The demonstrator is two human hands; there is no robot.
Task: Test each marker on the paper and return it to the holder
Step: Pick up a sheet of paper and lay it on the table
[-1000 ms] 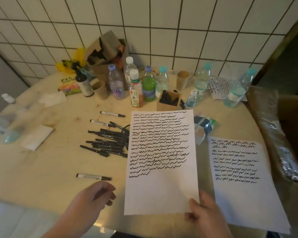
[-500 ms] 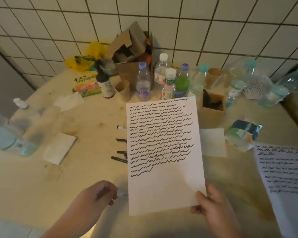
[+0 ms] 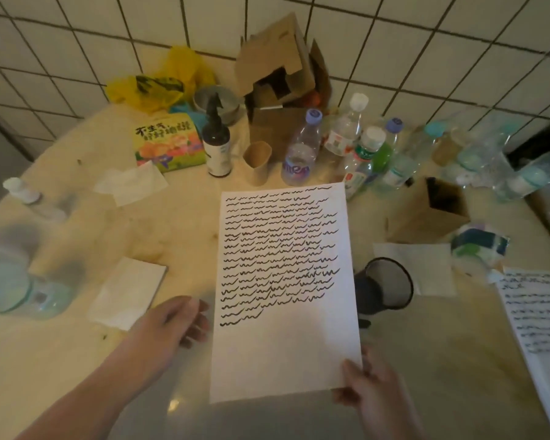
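Glossy cream table (image 3: 77, 360); right hand (image 3: 375, 404) pinches thin scribbled paper (image 3: 286, 350).

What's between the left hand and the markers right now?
The paper, pinched at its lower right corner by the right hand, is held up over the table and no markers are visible. The left hand sits just left of the sheet. The black mesh holder stands to its right.
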